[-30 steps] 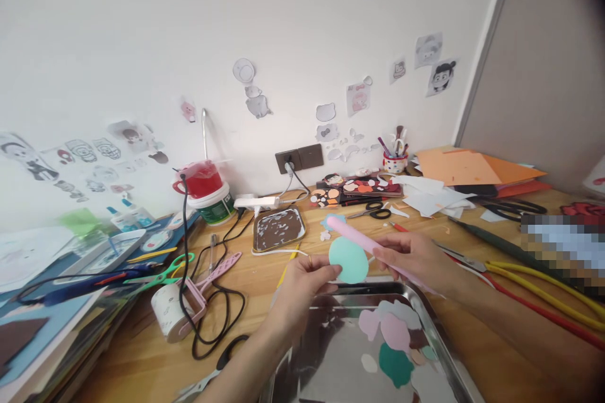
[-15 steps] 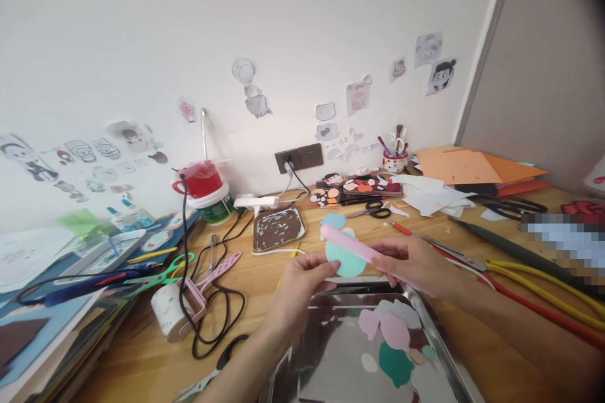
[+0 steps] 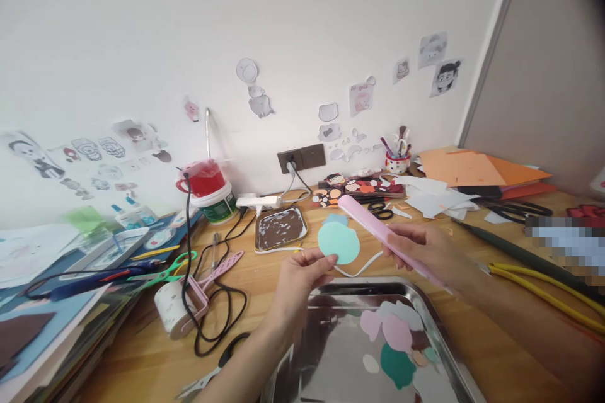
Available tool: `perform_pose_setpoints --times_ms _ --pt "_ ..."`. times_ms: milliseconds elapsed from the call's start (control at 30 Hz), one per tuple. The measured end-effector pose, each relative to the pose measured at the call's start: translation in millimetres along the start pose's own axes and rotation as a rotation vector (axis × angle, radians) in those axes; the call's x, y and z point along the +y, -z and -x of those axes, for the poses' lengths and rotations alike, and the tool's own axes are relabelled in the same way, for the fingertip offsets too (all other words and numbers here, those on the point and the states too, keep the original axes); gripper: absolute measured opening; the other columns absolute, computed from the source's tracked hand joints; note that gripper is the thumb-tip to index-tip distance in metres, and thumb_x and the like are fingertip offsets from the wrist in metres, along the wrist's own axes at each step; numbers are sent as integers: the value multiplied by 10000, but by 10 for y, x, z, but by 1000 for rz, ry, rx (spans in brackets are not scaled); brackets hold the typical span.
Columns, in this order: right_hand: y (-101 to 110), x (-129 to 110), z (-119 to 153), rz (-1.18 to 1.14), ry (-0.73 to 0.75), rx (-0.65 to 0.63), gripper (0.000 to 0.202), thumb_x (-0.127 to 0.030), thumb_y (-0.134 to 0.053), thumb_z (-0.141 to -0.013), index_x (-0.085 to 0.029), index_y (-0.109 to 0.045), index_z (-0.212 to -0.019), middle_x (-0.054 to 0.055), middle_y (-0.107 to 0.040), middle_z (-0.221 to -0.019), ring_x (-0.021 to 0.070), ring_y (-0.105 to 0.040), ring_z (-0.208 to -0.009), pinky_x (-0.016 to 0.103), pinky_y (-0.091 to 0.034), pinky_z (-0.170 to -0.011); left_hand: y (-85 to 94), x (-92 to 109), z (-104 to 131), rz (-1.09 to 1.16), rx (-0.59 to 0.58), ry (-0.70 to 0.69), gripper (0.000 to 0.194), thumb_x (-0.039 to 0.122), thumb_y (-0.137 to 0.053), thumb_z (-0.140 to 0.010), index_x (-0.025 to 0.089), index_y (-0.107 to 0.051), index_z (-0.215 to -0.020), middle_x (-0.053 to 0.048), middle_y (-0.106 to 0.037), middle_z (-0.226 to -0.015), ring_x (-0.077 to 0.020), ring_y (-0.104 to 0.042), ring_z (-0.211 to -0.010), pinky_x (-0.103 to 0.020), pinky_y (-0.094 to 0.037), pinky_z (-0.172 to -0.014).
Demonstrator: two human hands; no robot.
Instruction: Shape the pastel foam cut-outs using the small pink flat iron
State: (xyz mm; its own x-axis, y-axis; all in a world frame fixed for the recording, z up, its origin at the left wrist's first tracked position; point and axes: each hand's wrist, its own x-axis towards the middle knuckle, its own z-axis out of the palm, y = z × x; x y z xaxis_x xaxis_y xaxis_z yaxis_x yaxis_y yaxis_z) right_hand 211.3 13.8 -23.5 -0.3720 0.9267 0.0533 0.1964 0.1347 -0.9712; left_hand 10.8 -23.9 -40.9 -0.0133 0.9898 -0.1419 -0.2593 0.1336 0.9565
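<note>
- On my feed, a dark wall socket (image 3: 312, 156) has a plug (image 3: 290, 162) in its left half.
- Left of the socket, I make out a red container (image 3: 208, 179) on a green-and-white bucket (image 3: 215, 209).
- Below the socket, slightly left, a white power strip (image 3: 261, 201) lies on the wooden tabletop (image 3: 258, 293).
- Right of the socket, I spot a spotted pen cup (image 3: 397, 164), with orange sheets (image 3: 458, 169) beyond.
- Above the socket, towards the right, I see a dark-haired character drawing (image 3: 445, 79).

A mint-green paper oval (image 3: 339, 242) is held up near the frame's centre; just right, a smooth pink stick-shaped tool (image 3: 371, 220) slants toward lower right.
</note>
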Motion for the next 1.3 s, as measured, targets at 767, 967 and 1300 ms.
perform_pose_setpoints --times_ms 767,967,1300 --pt "-152 -171 118 160 -25 -126 321 -321 -550 -690 -138 -604 -949 25 -608 -706 125 -495 -552 229 -403 -489 -35 -31 56 -98 -81 -4 163 294 -627 -621 133 -637 -598 -37 -625 -644 -86 -508 -582 -184 -387 -584" --pt "-140 -169 124 207 -18 -116 314 -329 -538 -695 -159 -602 -952 29 -627 -771 144 -525 -604 236 -417 -513 -45 -7 67 -102 -73 5 172 304 -636 -605 137 -638 -642 -42 -627 -674 -104 -525 -610 -200 -392 -595" --pt "-149 -195 139 218 0 -102 298 -330 -538 -692 -159 -618 -923 17 -616 -736 138 -511 -595 222 -393 -500 -55 13 82 -111 -62 -31 189 319 -625 -610 131 -608 -620 -39 -617 -661 -106 -515 -588 -212 -385 -577"
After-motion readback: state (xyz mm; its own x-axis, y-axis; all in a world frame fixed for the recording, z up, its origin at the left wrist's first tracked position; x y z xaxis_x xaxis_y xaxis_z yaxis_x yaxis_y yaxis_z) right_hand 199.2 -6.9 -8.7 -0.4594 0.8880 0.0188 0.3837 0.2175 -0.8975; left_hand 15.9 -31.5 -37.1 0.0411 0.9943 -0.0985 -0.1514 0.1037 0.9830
